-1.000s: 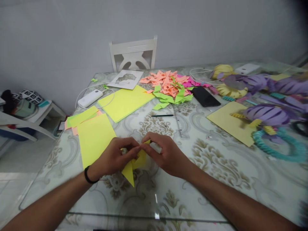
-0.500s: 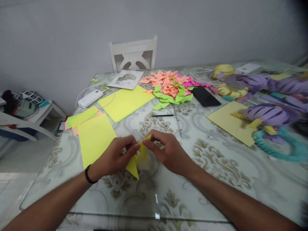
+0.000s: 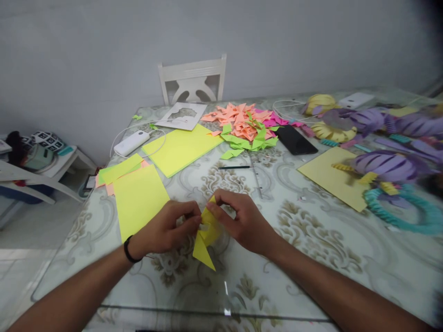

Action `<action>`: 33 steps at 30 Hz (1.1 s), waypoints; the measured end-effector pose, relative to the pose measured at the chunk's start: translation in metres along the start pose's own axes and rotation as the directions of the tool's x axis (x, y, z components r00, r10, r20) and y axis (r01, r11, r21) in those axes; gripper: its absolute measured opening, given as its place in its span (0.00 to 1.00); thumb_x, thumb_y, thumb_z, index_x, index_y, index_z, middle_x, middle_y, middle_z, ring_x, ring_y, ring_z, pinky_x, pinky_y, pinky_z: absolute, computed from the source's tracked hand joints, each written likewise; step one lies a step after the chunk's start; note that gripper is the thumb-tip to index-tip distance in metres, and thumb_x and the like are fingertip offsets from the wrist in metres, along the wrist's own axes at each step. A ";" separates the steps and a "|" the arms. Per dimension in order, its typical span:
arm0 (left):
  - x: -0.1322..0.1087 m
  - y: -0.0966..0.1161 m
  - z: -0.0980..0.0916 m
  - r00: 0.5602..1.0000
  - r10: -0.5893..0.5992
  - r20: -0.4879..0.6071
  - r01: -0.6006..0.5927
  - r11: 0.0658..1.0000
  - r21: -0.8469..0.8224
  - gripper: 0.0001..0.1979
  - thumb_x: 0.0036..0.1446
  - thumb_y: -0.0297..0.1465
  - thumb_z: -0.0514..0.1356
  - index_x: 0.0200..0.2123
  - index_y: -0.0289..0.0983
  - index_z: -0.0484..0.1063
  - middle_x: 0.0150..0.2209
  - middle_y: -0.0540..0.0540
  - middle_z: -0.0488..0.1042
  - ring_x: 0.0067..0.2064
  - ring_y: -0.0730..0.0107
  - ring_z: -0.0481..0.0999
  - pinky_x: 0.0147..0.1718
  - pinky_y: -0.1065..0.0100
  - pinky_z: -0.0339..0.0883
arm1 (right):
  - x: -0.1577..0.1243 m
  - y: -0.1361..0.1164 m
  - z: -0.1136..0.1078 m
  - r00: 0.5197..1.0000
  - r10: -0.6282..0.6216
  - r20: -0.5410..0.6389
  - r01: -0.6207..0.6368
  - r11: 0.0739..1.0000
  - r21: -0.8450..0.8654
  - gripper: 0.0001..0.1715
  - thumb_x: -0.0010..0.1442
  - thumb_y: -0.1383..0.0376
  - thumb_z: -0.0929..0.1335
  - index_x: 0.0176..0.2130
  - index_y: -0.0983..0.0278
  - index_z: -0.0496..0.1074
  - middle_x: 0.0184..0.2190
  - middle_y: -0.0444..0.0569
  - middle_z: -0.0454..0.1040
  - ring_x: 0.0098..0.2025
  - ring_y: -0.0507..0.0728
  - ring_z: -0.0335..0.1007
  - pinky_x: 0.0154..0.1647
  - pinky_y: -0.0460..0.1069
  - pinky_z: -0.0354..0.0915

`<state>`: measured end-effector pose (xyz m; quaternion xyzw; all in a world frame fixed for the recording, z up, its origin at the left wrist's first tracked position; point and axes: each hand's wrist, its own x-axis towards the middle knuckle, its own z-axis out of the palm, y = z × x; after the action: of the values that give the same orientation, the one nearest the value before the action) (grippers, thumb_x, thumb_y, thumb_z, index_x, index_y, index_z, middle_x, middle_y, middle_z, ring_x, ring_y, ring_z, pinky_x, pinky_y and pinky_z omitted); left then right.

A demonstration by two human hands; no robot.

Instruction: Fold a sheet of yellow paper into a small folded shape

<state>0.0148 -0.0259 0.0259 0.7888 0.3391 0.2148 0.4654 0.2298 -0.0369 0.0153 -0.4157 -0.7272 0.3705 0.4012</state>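
Observation:
A small folded piece of yellow paper (image 3: 205,251) is held in the air between my two hands, its pointed end hanging down toward the table's front edge. My left hand (image 3: 176,226) pinches its left side with thumb and forefinger. On the other side my right hand (image 3: 238,219) grips its upper edge, thumb in front. Part of the folds is blurred. Beside my left wrist lies a yellow sheet (image 3: 140,198), its lower edge partly behind that hand. Beyond my hands a dark pencil or pen (image 3: 234,167) lies near a clear ruler (image 3: 256,177).
Folded orange (image 3: 238,120) and green paper pieces (image 3: 254,143) are heaped at the back, next to a black phone (image 3: 296,139). More yellow sheets (image 3: 180,147) and a white power bank (image 3: 131,142) lie left. Purple paper shapes (image 3: 384,166) and a teal ring (image 3: 404,221) occupy the right.
The hanging point of the folded yellow paper has swung right and down, and the piece is turned more upright between my fingers. Both hands stay in nearly the same place.

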 end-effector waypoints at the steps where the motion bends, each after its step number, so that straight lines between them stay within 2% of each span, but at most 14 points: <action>1: 0.000 0.001 0.000 1.000 0.002 -0.003 -0.002 1.000 0.010 0.13 0.69 0.34 0.54 0.32 0.36 0.69 0.27 0.52 0.71 0.28 0.75 0.66 0.29 0.73 0.60 | 0.000 0.000 0.000 1.000 0.001 0.026 -0.001 1.000 0.012 0.12 0.66 0.65 0.66 0.29 0.63 0.68 0.26 0.42 0.70 0.29 0.52 0.66 0.32 0.46 0.60; 5: -0.001 0.001 0.002 1.000 0.013 -0.021 -0.012 0.998 0.061 0.10 0.64 0.28 0.56 0.28 0.36 0.66 0.24 0.54 0.66 0.26 0.77 0.63 0.27 0.74 0.57 | 0.000 0.001 0.000 0.992 0.007 0.123 -0.011 0.999 0.032 0.07 0.65 0.64 0.69 0.33 0.62 0.73 0.28 0.43 0.75 0.31 0.53 0.69 0.34 0.47 0.62; 11: -0.002 0.001 0.005 0.999 0.022 -0.040 -0.019 0.998 0.060 0.07 0.55 0.23 0.56 0.26 0.36 0.63 0.23 0.55 0.66 0.25 0.78 0.63 0.27 0.75 0.57 | -0.001 0.000 0.001 0.992 0.004 0.124 -0.009 0.999 0.040 0.07 0.65 0.63 0.69 0.34 0.63 0.73 0.28 0.43 0.76 0.31 0.53 0.70 0.35 0.47 0.62; 18: 0.000 0.000 0.004 0.999 -0.004 -0.053 0.009 0.996 0.092 0.08 0.61 0.27 0.56 0.28 0.36 0.66 0.23 0.54 0.68 0.26 0.76 0.64 0.27 0.73 0.58 | 0.001 0.004 0.000 0.990 0.063 0.127 -0.068 0.997 0.039 0.16 0.68 0.57 0.68 0.31 0.64 0.73 0.27 0.44 0.74 0.31 0.53 0.68 0.34 0.48 0.61; 21: 0.000 -0.001 0.002 1.000 -0.024 0.002 0.024 0.998 0.052 0.10 0.64 0.31 0.55 0.29 0.36 0.67 0.25 0.52 0.68 0.27 0.75 0.64 0.28 0.72 0.59 | 0.002 0.005 0.001 0.990 0.065 0.124 -0.070 0.997 0.040 0.17 0.69 0.57 0.68 0.32 0.64 0.74 0.27 0.45 0.76 0.31 0.54 0.69 0.34 0.48 0.61; 25: 0.000 0.001 -0.001 0.984 -0.079 0.161 0.073 0.996 0.043 0.12 0.65 0.37 0.57 0.34 0.35 0.71 0.27 0.50 0.71 0.28 0.72 0.67 0.27 0.72 0.61 | 0.003 0.005 0.001 0.993 0.073 0.089 -0.076 0.997 0.023 0.17 0.69 0.55 0.68 0.32 0.63 0.75 0.28 0.45 0.77 0.31 0.54 0.70 0.33 0.48 0.62; 29: 0.001 0.004 -0.001 0.964 -0.133 0.229 0.126 0.991 0.045 0.12 0.64 0.35 0.58 0.30 0.35 0.70 0.23 0.52 0.67 0.25 0.75 0.63 0.23 0.73 0.57 | 0.001 0.004 0.000 0.996 0.066 0.061 -0.067 0.998 0.012 0.17 0.69 0.56 0.68 0.31 0.63 0.74 0.27 0.46 0.76 0.31 0.55 0.70 0.33 0.49 0.63; 32: 0.002 0.002 -0.001 0.970 -0.137 0.199 0.142 0.990 -0.014 0.13 0.66 0.35 0.57 0.29 0.35 0.70 0.23 0.53 0.65 0.25 0.76 0.61 0.24 0.73 0.55 | -0.001 0.007 0.002 0.998 0.062 -0.010 -0.061 0.995 0.084 0.12 0.69 0.56 0.68 0.43 0.61 0.74 0.38 0.48 0.78 0.39 0.56 0.74 0.39 0.49 0.67; 33: 0.003 0.000 -0.001 0.976 -0.143 0.164 0.152 0.987 -0.044 0.14 0.66 0.36 0.57 0.30 0.35 0.71 0.23 0.53 0.65 0.25 0.76 0.61 0.24 0.73 0.55 | -0.001 0.008 0.003 0.996 0.067 -0.051 -0.061 0.992 0.114 0.14 0.69 0.55 0.68 0.48 0.60 0.71 0.42 0.50 0.77 0.41 0.56 0.74 0.41 0.50 0.68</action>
<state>0.0164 -0.0233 0.0260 0.7629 0.3520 0.1252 0.5276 0.2298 -0.0353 0.0072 -0.4256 -0.6803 0.4117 0.4318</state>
